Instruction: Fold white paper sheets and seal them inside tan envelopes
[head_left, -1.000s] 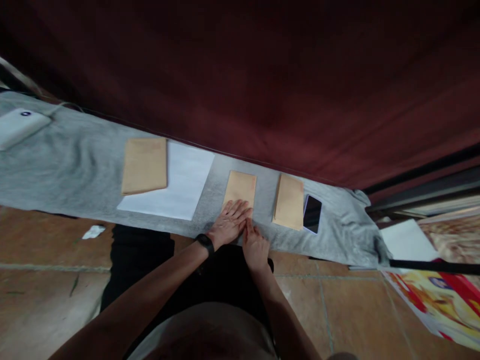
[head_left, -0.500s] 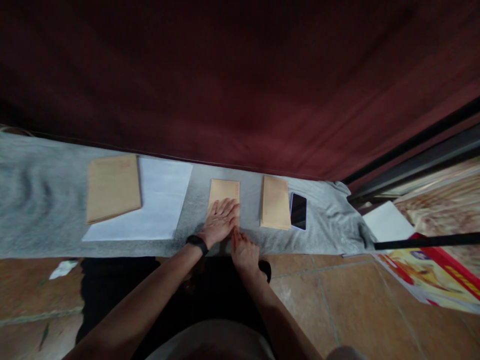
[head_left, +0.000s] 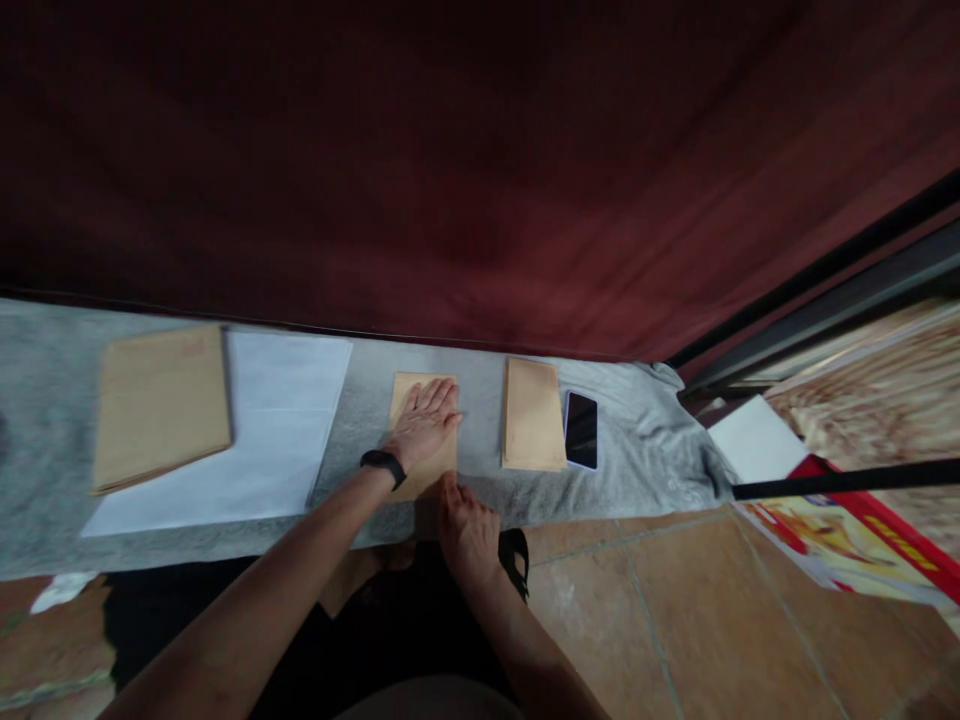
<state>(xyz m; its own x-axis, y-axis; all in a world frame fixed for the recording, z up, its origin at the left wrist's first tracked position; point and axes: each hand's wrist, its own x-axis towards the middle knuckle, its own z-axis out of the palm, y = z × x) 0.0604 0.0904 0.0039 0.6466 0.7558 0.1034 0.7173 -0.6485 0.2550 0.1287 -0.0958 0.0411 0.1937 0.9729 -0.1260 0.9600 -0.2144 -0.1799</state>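
Observation:
My left hand [head_left: 426, 420] lies flat, fingers stretched out, on a small tan envelope [head_left: 424, 478] that rests on a grey cloth [head_left: 480, 470]. A black band is on that wrist. My right hand [head_left: 466, 528] sits at the envelope's near edge with its fingers curled and pinched at the paper's lower corner. A second tan envelope [head_left: 532, 426] lies just to the right, and a dark phone [head_left: 581, 430] lies beside it. At the left a stack of larger tan envelopes [head_left: 159, 405] rests partly on white sheets of paper [head_left: 255, 440].
A dark red curtain [head_left: 480, 170] hangs behind the cloth. Brown floor tiles [head_left: 697, 610] spread at the right. A white sheet [head_left: 754, 440], a colourful printed poster [head_left: 855, 535] and a black rod [head_left: 847, 478] lie at the right edge.
The view has swung, so everything sits further left and lower. My left hand has slid up the small envelope. My right hand has drawn back to its near edge.

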